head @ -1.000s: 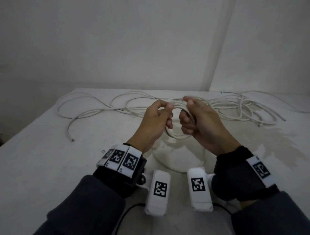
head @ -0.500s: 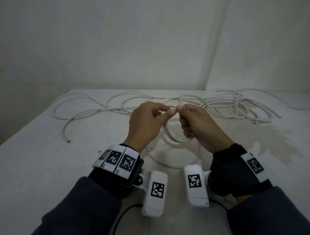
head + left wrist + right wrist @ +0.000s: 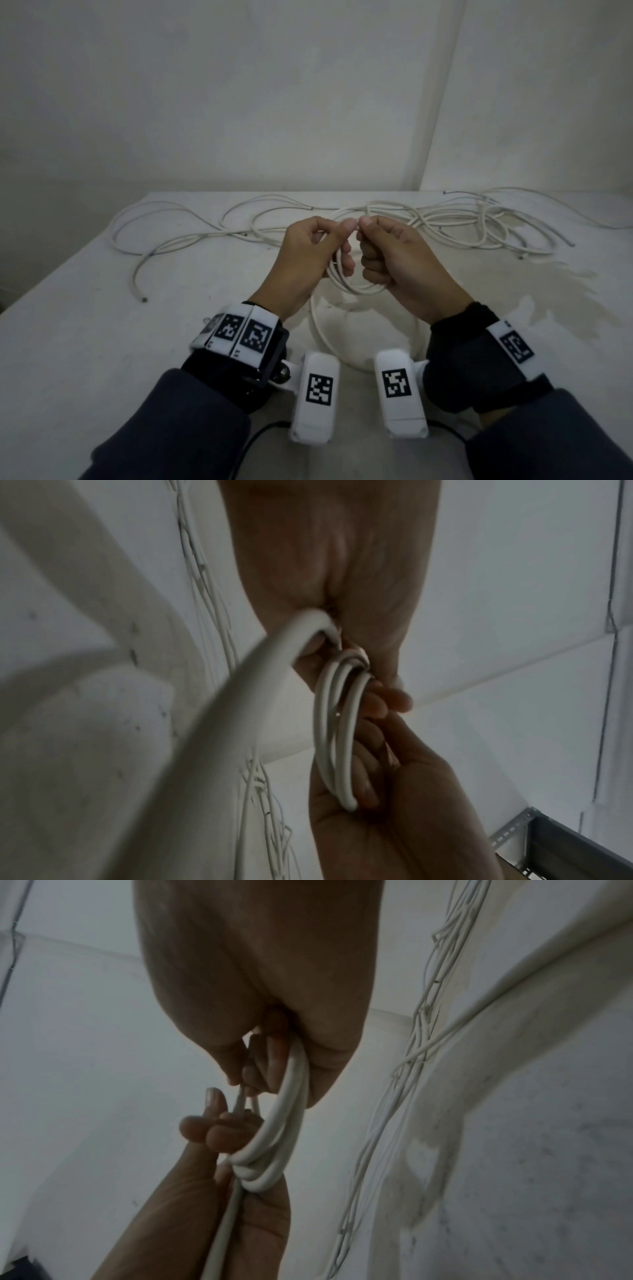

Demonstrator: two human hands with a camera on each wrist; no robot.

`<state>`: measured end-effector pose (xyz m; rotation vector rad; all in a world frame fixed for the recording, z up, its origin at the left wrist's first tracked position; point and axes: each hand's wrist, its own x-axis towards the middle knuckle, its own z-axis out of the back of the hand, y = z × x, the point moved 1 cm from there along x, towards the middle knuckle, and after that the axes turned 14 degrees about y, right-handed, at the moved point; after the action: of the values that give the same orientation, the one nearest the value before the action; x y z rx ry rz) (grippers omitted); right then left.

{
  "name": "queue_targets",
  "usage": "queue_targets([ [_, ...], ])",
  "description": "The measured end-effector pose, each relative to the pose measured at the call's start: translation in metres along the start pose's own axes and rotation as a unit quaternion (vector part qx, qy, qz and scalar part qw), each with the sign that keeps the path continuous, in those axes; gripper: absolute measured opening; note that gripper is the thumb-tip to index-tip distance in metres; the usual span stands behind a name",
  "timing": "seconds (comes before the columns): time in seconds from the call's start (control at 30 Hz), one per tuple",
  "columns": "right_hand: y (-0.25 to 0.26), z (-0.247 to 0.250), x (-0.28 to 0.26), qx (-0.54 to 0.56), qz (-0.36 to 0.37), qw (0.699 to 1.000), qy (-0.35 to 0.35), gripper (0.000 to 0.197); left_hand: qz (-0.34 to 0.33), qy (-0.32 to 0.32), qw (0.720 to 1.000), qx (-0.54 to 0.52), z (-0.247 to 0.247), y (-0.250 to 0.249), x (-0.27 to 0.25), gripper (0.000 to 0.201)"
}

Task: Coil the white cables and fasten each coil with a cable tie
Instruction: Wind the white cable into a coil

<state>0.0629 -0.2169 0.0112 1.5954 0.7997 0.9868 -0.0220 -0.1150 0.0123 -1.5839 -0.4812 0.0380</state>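
My left hand (image 3: 310, 255) and right hand (image 3: 394, 260) both grip one small coil (image 3: 346, 284) of white cable, held between them above the table (image 3: 85, 342), its loops hanging downward (thumbs nearly touching on top). Loose cables (image 3: 462, 222) sprawl beyond my hands, running mostly left to right.

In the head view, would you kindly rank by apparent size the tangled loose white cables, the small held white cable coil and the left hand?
1. Tangled loose white cables, largest.
2. Left hand.
3. Small held white cable coil, partly hidden by the hands, so unsure.
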Motion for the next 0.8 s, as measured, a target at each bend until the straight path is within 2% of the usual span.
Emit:
queue_targets([
  [0.03, 0.000, 0.000, 0.000, 0.010, 0.002, 1.000, -0.009, 0.029, 0.001, -0.006, 1.000, -0.014, -0.001, 0.000, 0.001, 0.014],
  [0.1, 0.000, 0.000, 0.001, 0.024, 0.012, 0.999, -0.027, 0.029, 0.011, -0.013, 0.999, -0.042, -0.002, 0.001, 0.002, 0.023],
  [0.27, -0.002, -0.004, 0.001, 0.032, 0.016, 0.999, -0.032, 0.030, 0.023, 0.040, 0.998, 0.032, 0.000, 0.005, 0.003, 0.026],
  [0.37, -0.002, -0.005, 0.001, 0.032, 0.005, 0.999, -0.024, 0.031, 0.056, 0.043, 0.997, 0.018, 0.003, 0.003, 0.002, 0.029],
  [0.47, 0.000, -0.006, 0.000, 0.042, -0.017, 0.999, -0.012, 0.024, 0.108, 0.059, 0.991, -0.046, 0.007, 0.002, 0.001, 0.033],
  [0.57, 0.002, -0.005, 0.001, 0.103, -0.023, 0.994, -0.013, 0.009, 0.125, 0.083, 0.977, -0.151, 0.011, 0.004, 0.002, 0.034],
  [0.7, 0.001, -0.004, 0.000, 0.082, -0.002, 0.996, -0.034, 0.014, 0.142, 0.105, 0.946, -0.272, 0.014, 0.008, 0.005, 0.032],
  [0.8, 0.001, -0.005, -0.002, 0.076, -0.015, 0.996, -0.037, 0.011, 0.138, 0.129, 0.926, -0.326, 0.017, 0.005, 0.005, 0.026],
])
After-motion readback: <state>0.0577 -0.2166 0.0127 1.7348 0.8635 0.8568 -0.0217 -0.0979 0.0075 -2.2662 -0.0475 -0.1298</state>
